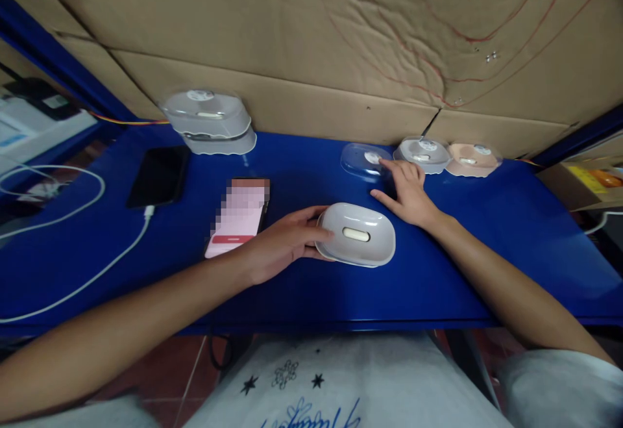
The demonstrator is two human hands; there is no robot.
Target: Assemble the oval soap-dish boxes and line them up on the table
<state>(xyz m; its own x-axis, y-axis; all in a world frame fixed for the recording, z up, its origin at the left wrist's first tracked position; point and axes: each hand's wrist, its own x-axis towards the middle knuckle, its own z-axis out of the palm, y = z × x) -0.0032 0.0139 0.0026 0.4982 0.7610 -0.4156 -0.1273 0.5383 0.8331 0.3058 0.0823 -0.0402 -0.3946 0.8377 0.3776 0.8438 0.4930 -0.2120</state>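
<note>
The left hand (289,239) gripped a pale grey dish (378,246) by its left end, the thumb over the rim and the other fingers round the outer wall. The dish was above the near-middle of the blue table (292,298), its hollow side up, with a cream bar (357,234) lying lengthwise at its centre; whether its base touched the table could not be told.

Taking the dish as the clock's centre, with twelve toward the cardboard (219,19), a clear lid (357,158) lay at twelve. The right hand (406,191), at one o'clock, was open, thumb apart from the fingers, its fingertips at the lid's right edge beside a round white sticker (372,158).

Just past that hand, also toward one, stood a grey box (423,154); a peach box (470,160) stood beside it at two. A lit phone (238,220) lay at nine. Toward ten lay a black phone (158,178), a white cable (117,262) plugged into its near end, and beyond it a stack (209,123) of two grey boxes stood by the cardboard.
</note>
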